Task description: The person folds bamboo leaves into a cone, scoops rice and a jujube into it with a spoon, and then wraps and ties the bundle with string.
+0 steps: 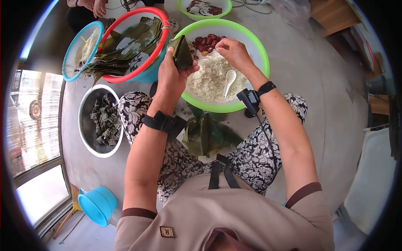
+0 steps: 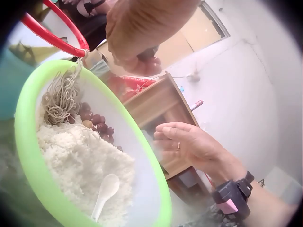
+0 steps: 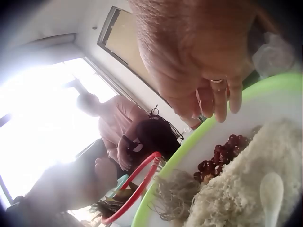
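My left hand (image 1: 169,79) grips a dark green leaf-wrapped zongzi (image 1: 182,53), upright by the left rim of the green-rimmed basin (image 1: 261,50). In the left wrist view that hand covers most of the zongzi. Over the basin's right side is my right hand (image 1: 235,53), its fingers loosely bent and thumb near the index finger. Nothing shows between them. White rice (image 1: 209,81) lies in the basin with a white spoon (image 1: 229,79) on it. Red dates (image 1: 205,43) sit at its far side, beside a bundle of twine (image 2: 61,99) at the rim.
Left of the basin, a red-rimmed tub (image 1: 164,31) holds long leaves (image 1: 140,37); a blue-rimmed bowl (image 1: 67,62) adjoins it. Several tied zongzi (image 1: 104,119) fill a metal basin (image 1: 83,138). Leaves (image 1: 205,136) lie between my knees. Another person (image 3: 125,118) sits beyond the tub.
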The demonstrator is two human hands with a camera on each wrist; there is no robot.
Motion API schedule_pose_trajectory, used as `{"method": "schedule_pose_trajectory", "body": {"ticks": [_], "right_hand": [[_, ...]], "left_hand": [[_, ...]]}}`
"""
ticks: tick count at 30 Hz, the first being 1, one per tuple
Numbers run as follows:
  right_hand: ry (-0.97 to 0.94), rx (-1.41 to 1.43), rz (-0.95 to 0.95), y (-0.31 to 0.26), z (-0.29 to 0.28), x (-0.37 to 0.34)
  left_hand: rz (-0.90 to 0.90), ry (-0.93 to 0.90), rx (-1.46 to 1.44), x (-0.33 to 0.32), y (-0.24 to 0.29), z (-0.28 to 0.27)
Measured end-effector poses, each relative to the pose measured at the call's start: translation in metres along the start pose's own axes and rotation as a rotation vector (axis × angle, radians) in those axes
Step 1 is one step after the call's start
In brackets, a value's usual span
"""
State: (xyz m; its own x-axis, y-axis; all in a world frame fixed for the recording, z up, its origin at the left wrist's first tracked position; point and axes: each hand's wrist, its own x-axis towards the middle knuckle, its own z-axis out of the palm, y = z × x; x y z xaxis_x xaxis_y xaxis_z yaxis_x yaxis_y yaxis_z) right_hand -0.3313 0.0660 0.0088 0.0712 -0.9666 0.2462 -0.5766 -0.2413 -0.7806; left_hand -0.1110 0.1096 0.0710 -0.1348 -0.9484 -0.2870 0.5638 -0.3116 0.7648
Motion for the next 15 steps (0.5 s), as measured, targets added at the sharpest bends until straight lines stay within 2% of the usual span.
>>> {"method": "schedule_pose_trajectory", "body": {"ticks": [2, 4, 5, 6, 7, 8, 9, 11, 12, 13, 15], "right_hand": [[-0.025, -0.004, 0.034, 0.006, 0.022, 0.009], [-0.032, 0.025, 0.083, 0.018, 0.049, 0.018], [-0.032, -0.074, 0.018, 0.020, 0.057, 0.021], [-0.072, -0.046, 0.003, 0.024, 0.065, 0.023], [-0.111, -0.017, -0.009, 0.028, 0.074, 0.022], [-0.157, -0.001, -0.059, 0.028, 0.080, 0.021], [-0.188, -0.154, -0.115, 0.028, 0.085, 0.022], [-0.146, -0.207, -0.258, 0.022, 0.086, 0.014], [-0.234, -0.259, -0.237, 0.027, 0.088, 0.020], [-0.240, -0.259, -0.239, 0.031, 0.090, 0.027], [-0.244, -0.293, -0.123, 0.031, 0.091, 0.034]], "left_hand": [[-0.079, 0.067, 0.045, -0.013, 0.001, 0.019], [-0.093, -0.070, 0.094, -0.017, -0.007, 0.015], [-0.114, -0.115, 0.110, -0.020, -0.010, 0.014], [0.314, -0.223, 0.744, -0.029, -0.015, 0.014], [-0.150, -0.160, 0.110, -0.021, -0.017, 0.019], [-0.163, -0.181, 0.119, -0.022, -0.018, 0.022], [-0.176, -0.205, 0.127, -0.025, -0.018, 0.024], [-0.185, -0.227, 0.141, -0.028, -0.017, 0.025], [-0.202, -0.252, 0.137, -0.028, -0.017, 0.024], [-0.221, -0.277, 0.132, -0.029, -0.018, 0.023], [-0.213, -0.255, 0.127, -0.037, -0.011, 0.027]]}}
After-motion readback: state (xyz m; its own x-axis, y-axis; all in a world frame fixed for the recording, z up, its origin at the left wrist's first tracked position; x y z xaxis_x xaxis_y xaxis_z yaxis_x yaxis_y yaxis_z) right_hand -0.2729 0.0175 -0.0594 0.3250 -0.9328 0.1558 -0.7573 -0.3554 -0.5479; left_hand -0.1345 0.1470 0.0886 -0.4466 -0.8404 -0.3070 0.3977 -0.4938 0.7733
